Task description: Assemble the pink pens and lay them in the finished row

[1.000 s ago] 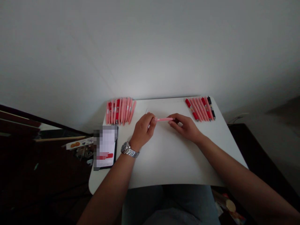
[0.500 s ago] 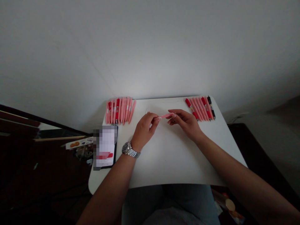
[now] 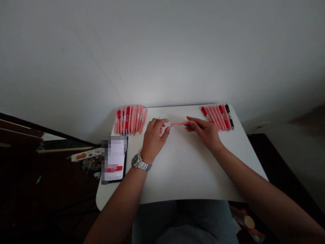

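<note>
Over the white table, my right hand [image 3: 203, 132] pinches a slim pink pen [image 3: 179, 123] at its right end. The pen lies nearly level in the air and points left. Beside its left tip is my left hand [image 3: 154, 137], thumb and forefinger spread apart. A small pinkish patch shows behind the left thumb; I cannot make out what it is. Left of the hands, a row of pink and red pens [image 3: 133, 118] lies side by side. A second row of pink pens [image 3: 215, 117], with red ones and a black pen [image 3: 229, 116], lies to the right, partly behind my right hand.
A phone [image 3: 115, 159] with a lit, partly blurred screen rests at the left edge of the white table [image 3: 188, 179]. The pale wall [image 3: 162, 61] rises directly behind the table. A dark surface [image 3: 274, 162] stands to the right, and assorted items [image 3: 88, 159] lie lower left.
My left thumb and forefinger have parted from the pen's left end. More of the pen shows now, held by the right hand alone.
</note>
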`<state>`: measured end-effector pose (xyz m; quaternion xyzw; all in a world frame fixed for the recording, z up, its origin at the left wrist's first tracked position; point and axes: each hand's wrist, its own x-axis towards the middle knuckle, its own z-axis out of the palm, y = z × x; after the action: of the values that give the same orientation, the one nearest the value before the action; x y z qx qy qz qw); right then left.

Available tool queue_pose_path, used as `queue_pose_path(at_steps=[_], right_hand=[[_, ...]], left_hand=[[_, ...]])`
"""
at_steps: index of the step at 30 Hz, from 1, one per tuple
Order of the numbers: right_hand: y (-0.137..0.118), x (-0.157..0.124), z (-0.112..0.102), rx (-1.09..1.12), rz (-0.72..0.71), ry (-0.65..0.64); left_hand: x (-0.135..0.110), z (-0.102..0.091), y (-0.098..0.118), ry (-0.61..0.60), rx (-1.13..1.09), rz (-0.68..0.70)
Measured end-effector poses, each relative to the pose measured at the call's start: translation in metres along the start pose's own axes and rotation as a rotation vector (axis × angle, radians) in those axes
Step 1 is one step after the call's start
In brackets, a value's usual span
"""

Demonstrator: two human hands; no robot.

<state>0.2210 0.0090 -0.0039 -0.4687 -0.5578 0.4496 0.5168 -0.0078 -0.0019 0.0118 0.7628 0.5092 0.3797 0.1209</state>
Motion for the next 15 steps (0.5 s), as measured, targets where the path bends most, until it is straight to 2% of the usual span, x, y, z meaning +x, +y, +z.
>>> queue_pose_path(at_steps=[7, 15], right_hand=[[0.0122, 0.003, -0.005, -0.232, -0.076, 0.002], [0.006, 0.0034, -0.007, -0.483, -0.307, -0.038]], left_hand=[[-0.0006, -0.0014, -0.0045, 0.013, 0.157, -0.022], [-0.0033, 0.0018, -0.0063, 0.011, 0.193, -0.072]])
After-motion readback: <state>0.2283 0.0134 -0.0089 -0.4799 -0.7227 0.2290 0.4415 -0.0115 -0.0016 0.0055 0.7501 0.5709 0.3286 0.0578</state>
